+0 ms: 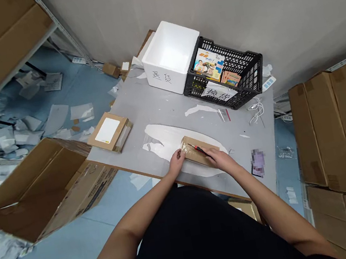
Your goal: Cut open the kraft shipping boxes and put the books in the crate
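Observation:
A small brown cardboard box [193, 154], with shiny clear tape over its left end, lies on a white sheet [157, 137] near the table's front edge. My left hand [176, 162] grips the box's left end, fingers closed on it. Above the box, my right hand [220, 159] is closed around a slim red-and-black pointed tool [200, 149]. The tool's thin tip points left toward the taped end; whether it touches the tape I cannot tell.
A white foam box [164, 74] and a black crate [243, 94] with printed packets stand at the table's back. A labelled carton [119, 123] sits left, a phone [258, 163] right. An open large carton [72, 203] is on the littered floor; stacked cartons [329, 130] flank the right.

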Demonstrator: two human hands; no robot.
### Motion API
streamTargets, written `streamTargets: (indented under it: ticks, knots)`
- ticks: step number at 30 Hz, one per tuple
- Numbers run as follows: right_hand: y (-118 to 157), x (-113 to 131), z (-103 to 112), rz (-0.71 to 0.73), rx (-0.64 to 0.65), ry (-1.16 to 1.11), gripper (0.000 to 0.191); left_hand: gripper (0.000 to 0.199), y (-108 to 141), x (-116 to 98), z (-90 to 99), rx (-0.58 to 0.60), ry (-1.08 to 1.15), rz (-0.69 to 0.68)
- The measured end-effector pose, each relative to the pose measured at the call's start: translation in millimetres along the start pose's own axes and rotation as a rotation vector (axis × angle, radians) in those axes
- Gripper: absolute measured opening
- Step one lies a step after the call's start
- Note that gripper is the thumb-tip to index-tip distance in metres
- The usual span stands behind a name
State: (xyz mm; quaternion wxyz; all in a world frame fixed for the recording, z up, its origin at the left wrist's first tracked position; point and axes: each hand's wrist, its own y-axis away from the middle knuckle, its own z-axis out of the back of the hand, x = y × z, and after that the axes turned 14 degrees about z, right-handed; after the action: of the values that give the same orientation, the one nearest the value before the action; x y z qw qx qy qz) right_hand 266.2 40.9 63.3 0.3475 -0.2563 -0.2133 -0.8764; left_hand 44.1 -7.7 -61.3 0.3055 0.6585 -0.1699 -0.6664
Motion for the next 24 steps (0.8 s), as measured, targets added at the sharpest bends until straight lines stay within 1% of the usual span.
streamTargets:
  ticks: [3, 6, 10, 15, 20, 24]
  knots:
    - [-19.1, -2.8, 3.6, 0.036, 0.047, 0.049, 0.055, 0.047, -1.7, 4.4, -0.6, -0.012, 0.020, 0.001]
    - [-29.3, -6.4, 4.9, 0.067, 0.094, 0.082, 0.052, 0.047, -3.6, 8.4, -0.9, -0.012, 0.043, 0.002]
    - [-33.8, -9.1, 6.6, 0.093, 0.163, 0.119, 0.054, 0.047, -7.2, 13.3, -1.6, -0.008, 0.054, -0.006]
    - [-36.7, -7.9, 7.0, 0.124, 0.183, 0.160, 0.056, 0.050, -8.9, 16.2, -1.2, -0.020, 0.038, -0.008]
    - [-41.0, -0.5, 7.0, 0.083, 0.228, 0.244, 0.052, 0.049, -4.8, 13.4, 1.2, -0.037, 0.011, -0.005]
    - [-45.4, 8.3, 10.1, 0.043, 0.343, 0.333, 0.052, 0.047, -0.6, 9.8, 1.9, -0.066, -0.019, 0.006]
